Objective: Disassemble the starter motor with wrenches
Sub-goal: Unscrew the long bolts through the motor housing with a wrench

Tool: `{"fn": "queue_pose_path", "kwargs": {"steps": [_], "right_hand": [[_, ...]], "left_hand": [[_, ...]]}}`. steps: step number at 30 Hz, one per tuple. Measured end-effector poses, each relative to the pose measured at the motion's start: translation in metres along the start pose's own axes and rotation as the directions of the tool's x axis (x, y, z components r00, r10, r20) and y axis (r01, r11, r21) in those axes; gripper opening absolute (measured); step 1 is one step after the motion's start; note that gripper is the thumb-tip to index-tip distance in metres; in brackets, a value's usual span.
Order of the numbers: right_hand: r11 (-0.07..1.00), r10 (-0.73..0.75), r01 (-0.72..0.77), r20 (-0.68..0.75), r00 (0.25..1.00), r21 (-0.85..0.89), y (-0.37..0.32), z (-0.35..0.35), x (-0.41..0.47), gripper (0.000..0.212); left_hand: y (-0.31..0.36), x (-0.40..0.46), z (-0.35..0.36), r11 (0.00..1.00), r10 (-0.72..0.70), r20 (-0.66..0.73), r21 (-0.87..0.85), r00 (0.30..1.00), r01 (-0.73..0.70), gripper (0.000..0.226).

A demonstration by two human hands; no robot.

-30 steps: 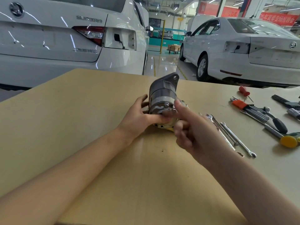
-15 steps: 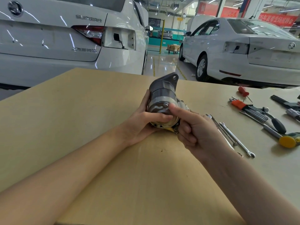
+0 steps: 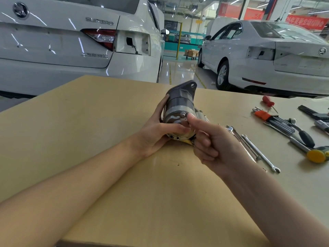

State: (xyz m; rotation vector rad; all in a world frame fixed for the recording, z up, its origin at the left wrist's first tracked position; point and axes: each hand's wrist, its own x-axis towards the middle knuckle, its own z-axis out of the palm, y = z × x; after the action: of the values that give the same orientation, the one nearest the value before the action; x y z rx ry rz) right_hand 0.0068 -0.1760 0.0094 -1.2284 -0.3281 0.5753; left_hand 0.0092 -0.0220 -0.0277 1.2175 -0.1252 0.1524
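The left hand (image 3: 156, 132) grips the starter motor (image 3: 179, 111) – its underside hidden by the palm. The right hand (image 3: 213, 147), fingers curled and empty, touches a bolt (image 3: 183, 115) with its forefinger, partly covering the wrenches (image 3: 256, 150).

Both forearms bare, no sleeves; left hand (image 3: 153, 132), right hand (image 3: 213, 147) ungloved.

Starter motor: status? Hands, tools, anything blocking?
Left hand grips starter motor on table. Right hand forefinger on end bolt, no tool held. Wrenches lie unused at right. Nothing blocking.
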Motion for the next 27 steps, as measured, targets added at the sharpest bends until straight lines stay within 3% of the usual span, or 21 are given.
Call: {"fn": "queue_pose_path", "kwargs": {"steps": [2, 7, 10, 14, 16, 23, 27], "right_hand": [[0.990, -0.083, 0.073, -0.081, 0.993, -0.124, 0.0006, 0.0001, -0.0005, 0.028], [0.987, -0.137, 0.124, -0.140, 0.981, -0.100, 0.0011, 0.0001, -0.0009, 0.031], [0.997, -0.040, 0.036, -0.063, 0.997, -0.072, -0.0007, -0.0008, -0.0032, 0.030], [0.976, 0.056, -0.081, 0.127, 0.990, 0.203, -0.0033, 0.0008, -0.0047, 0.029], [0.965, 0.060, -0.093, 0.140, 0.988, 0.247, -0.0037, 0.0013, -0.0041, 0.023], [0.999, -0.008, 0.006, -0.064, 0.998, -0.032, -0.0031, -0.0005, -0.0055, 0.024], [0.996, 0.089, -0.089, -0.015, 0.996, 0.020, -0.0035, -0.0038, -0.0080, 0.042]], "left_hand": [[-0.0006, -0.0009, 0.0002, 1.000, 0.008, -0.005, 0.002, 1.000, -0.008, 0.110], [-0.0023, 0.0002, -0.0023, 1.000, 0.009, -0.021, -0.021, 1.000, -0.009, 0.108], [-0.0029, 0.0005, -0.0039, 1.000, 0.003, -0.034, -0.025, 0.999, -0.004, 0.105], [-0.0040, 0.0007, -0.0050, 0.999, 0.005, -0.033, -0.037, 0.999, -0.006, 0.102], [-0.0043, 0.0004, -0.0048, 0.999, 0.013, -0.029, -0.031, 1.000, -0.014, 0.103], [-0.0090, 0.0016, -0.0045, 0.999, 0.046, -0.042, 0.004, 0.998, -0.046, 0.101], [-0.0086, -0.0008, -0.0036, 0.999, 0.034, -0.047, 0.020, 0.998, -0.033, 0.107]]}}
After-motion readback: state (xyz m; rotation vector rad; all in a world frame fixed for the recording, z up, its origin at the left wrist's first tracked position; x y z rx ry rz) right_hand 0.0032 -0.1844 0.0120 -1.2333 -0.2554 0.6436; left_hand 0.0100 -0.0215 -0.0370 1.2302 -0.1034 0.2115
